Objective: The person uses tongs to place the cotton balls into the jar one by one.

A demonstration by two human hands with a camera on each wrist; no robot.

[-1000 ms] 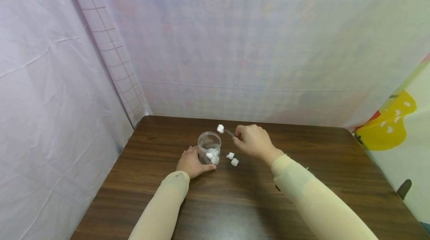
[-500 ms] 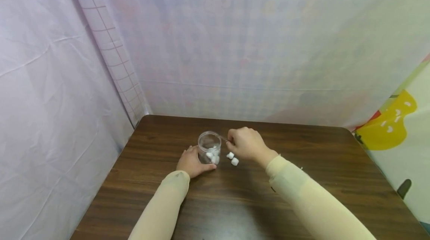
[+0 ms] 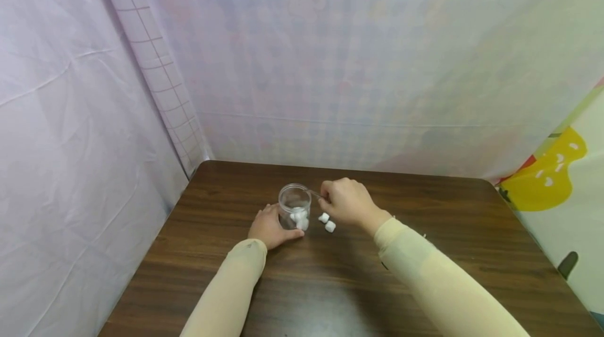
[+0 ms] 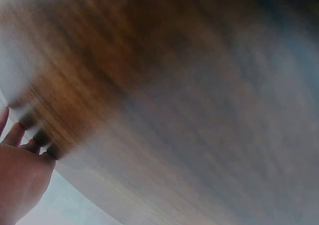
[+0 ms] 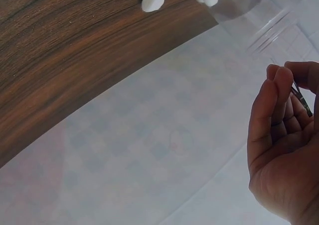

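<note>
A clear round jar [image 3: 294, 202] stands upright on the wooden table, with several white lumps [image 3: 300, 217] that look like cotton balls inside it. My left hand [image 3: 270, 228] holds the jar from the left, thumb across the near side and fingers round the far side. To the right of the jar, my right hand [image 3: 346, 202] pinches a pair of metal tweezers [image 5: 300, 98]. Their tips reach over the jar's right rim, and no white lump shows between them. Two more white lumps [image 3: 330, 227] lie on the table just right of the jar, below the right hand.
The dark wooden table [image 3: 306, 295] ends at a back edge a short way behind the jar. A pale curtain [image 3: 354, 75] hangs behind it, and another white curtain [image 3: 80, 143] hangs along the left side.
A second ago the tweezers held a white lump up behind the jar's right side. The right hand has since moved left and slightly down to the rim, and the lump has left the tips.
</note>
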